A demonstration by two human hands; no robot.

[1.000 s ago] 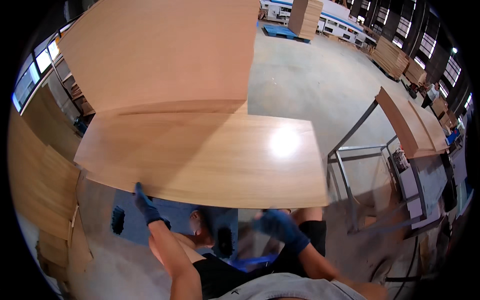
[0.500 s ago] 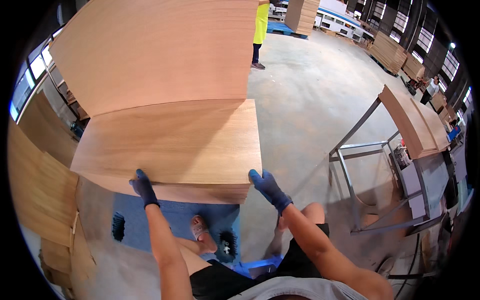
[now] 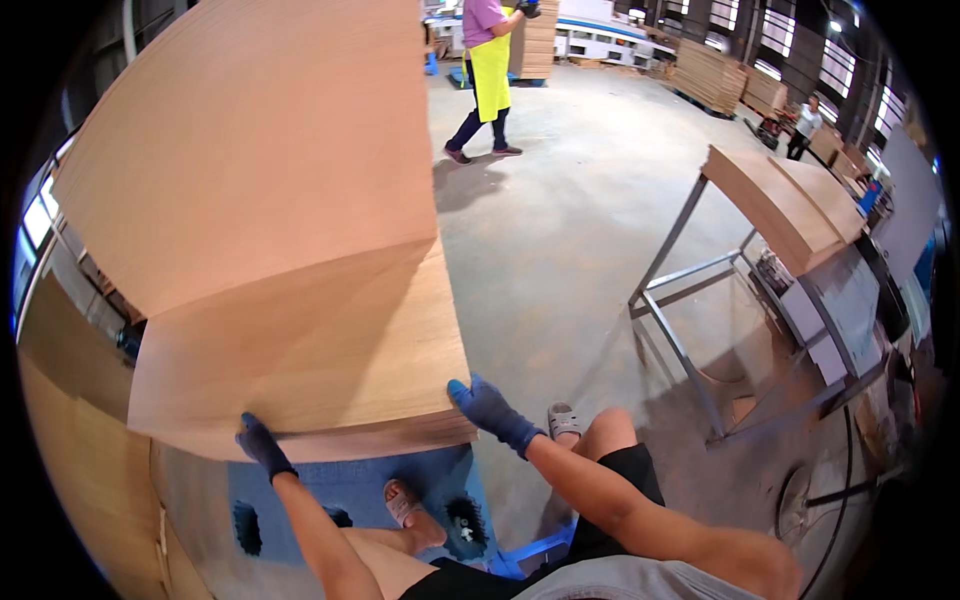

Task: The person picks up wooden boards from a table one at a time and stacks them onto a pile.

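Observation:
Both my hands wear dark blue gloves. My left hand (image 3: 262, 445) grips the near edge of a large thin plywood sheet (image 3: 300, 340) toward its left corner. My right hand (image 3: 487, 405) holds the same edge at its right corner. The sheet lies on top of a stack of like sheets (image 3: 380, 437), and its far part curves upward in front of me. Below the stack sits a blue pallet (image 3: 350, 490), with my sandalled feet on and beside it.
A metal-framed table (image 3: 700, 290) carrying wood panels stands to the right. A person in a yellow apron (image 3: 488, 70) walks on the concrete floor ahead. More panel stacks (image 3: 715, 75) line the back. Wooden boards (image 3: 70, 470) stand at my left.
The view has turned and the sheet's far part has lifted higher. My right hand went from below the stack up to the sheet's right corner. A person in a yellow apron has come into view.

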